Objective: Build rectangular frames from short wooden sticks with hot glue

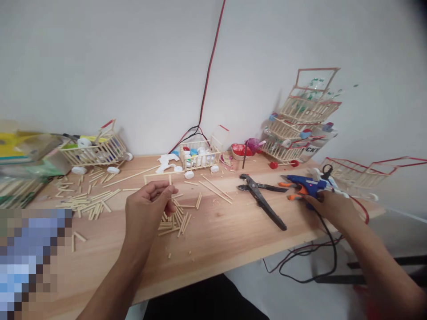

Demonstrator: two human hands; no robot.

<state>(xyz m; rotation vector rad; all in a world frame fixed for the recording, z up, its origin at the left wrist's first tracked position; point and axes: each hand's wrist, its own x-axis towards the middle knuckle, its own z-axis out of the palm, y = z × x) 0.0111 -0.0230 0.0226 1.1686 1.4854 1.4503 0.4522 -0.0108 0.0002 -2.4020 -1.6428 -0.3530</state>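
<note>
My left hand (147,202) pinches a small frame of thin wooden sticks (170,179) above the table. Its lower part is hidden behind my fingers. At the right, my right hand (328,206) is closed round the handle of a blue glue gun (308,184) with orange parts, its nozzle pointing left. A small red light shows on its body. Short cut sticks (180,222) lie in a pile just beside and below my left hand. Between my two hands rests a pair of dark-handled pliers or cutters (263,202), jaws toward the wall.
Little stick carts stand at the back left (100,151) and middle (200,155); a stack of them (300,120) rises at the right. Another cart (360,173) is beyond my right hand. A red-filled tub (240,151) stands by the wall. Black cable (333,249) hangs over the edge.
</note>
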